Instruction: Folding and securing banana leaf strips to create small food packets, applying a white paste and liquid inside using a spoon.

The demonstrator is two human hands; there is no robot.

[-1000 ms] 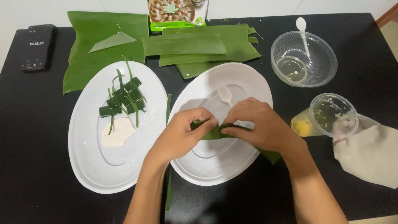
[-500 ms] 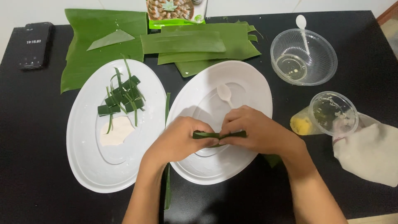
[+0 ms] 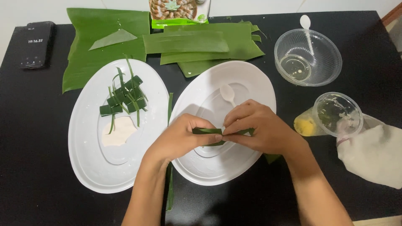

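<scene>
Both hands pinched one dark green folded leaf strip (image 3: 209, 131) at frame center. Left hand (image 3: 182, 140) and right hand (image 3: 261, 129) had fingertips closed tight on it, over the white oval plate (image 3: 251, 83).

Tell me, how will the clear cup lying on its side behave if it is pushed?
The clear cup lies tipped on the black table, so it would probably roll. It looks thin and nearly empty, so likely light and easy to dent.

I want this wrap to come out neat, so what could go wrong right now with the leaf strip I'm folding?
The leaf strip is pinched only at the fingertips of the left hand and right hand, so it might spring open or tear. It could also drop onto the white plate, near the small spoon.
</scene>
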